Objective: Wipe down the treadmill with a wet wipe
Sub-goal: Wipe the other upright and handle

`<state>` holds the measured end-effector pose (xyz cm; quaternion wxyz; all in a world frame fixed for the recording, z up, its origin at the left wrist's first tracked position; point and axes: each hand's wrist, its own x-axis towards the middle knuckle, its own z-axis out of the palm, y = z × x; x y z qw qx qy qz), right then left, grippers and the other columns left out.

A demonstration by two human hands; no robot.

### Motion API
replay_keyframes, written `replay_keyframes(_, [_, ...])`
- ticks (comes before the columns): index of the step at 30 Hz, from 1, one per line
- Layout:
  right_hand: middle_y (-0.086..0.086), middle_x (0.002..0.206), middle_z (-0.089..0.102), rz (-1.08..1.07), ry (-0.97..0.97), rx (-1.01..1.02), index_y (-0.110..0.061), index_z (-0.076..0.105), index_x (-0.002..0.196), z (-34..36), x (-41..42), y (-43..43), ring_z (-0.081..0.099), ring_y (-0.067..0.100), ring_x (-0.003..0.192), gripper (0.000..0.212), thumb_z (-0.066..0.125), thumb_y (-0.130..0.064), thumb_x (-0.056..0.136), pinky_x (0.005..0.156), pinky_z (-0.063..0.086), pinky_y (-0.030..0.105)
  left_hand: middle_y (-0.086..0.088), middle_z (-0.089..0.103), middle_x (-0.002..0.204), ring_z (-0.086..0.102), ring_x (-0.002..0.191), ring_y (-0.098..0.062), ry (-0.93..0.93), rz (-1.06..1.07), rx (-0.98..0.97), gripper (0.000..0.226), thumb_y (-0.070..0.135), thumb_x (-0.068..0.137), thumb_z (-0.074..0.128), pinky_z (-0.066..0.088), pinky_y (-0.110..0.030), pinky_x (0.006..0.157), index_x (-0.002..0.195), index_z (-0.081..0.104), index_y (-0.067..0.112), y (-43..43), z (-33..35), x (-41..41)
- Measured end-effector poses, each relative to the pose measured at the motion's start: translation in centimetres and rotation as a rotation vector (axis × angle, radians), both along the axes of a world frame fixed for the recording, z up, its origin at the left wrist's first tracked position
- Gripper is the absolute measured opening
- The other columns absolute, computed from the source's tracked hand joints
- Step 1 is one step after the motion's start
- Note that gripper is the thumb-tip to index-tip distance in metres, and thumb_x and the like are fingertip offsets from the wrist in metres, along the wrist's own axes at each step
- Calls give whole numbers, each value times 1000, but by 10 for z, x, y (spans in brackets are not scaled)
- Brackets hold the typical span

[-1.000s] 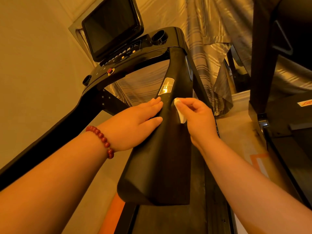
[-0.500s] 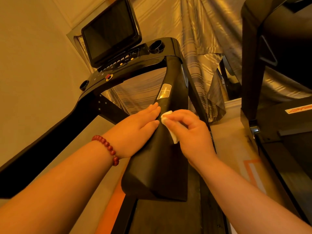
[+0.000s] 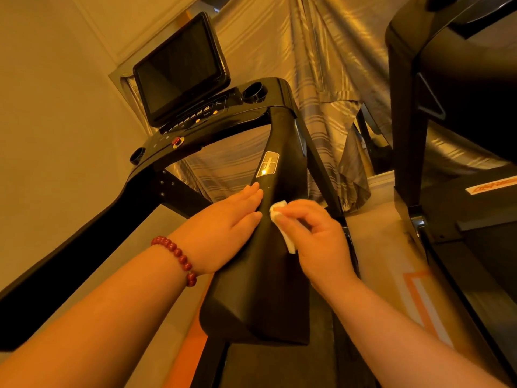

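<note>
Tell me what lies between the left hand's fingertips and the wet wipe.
Head view: only a narrow strip of bare black handrail, between the left hand and the wet wipe the right hand pinches.

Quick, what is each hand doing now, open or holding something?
Left hand: open, straight fingers resting flat on the black treadmill handrail.
Right hand: fingers curled, pinching the white wet wipe against the handrail.

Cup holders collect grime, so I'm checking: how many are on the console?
2. One cup holder at the console's right end, one at its left end. None seems hidden.
</note>
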<state>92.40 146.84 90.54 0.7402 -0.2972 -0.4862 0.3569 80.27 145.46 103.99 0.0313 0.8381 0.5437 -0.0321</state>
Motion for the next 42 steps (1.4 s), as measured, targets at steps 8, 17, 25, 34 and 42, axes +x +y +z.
replay_keyframes(8, [-14,98,67,1,144,-134,-28,74,92,0,-9,8,62,-1,96,8,69,-31,85,81,52,18,15,2,159,4,141,3,129,-48,29,51,34,103,25,0,-7,100,151,8,28,-2,3,4])
replay_keyframes(17, [-6,95,72,1,293,-277,-27,73,89,-6,-3,47,67,4,90,4,71,-26,85,73,50,21,16,3,158,0,136,10,120,-110,-9,51,31,103,28,-1,-8,105,151,10,28,7,3,6])
replay_keyframes(25, [-9,97,69,-63,150,-129,-35,74,81,-32,-4,27,64,7,96,6,70,-31,83,81,52,22,27,12,155,2,137,16,-3,-198,-40,54,42,97,31,-1,1,102,149,20,35,29,-5,-5])
replay_keyframes(34, [-5,94,71,-16,280,-297,-31,73,88,-45,-9,29,67,9,89,5,69,-31,86,76,56,26,31,14,153,2,138,16,-35,-213,-72,62,45,87,30,1,-5,105,148,24,39,35,-8,-8])
replay_keyframes(42, [5,93,71,-43,388,-467,-30,74,88,-55,-4,61,67,24,94,4,70,-30,86,83,55,38,32,18,152,3,137,17,-51,-258,-60,58,43,89,33,2,-5,105,147,30,38,45,-13,-14])
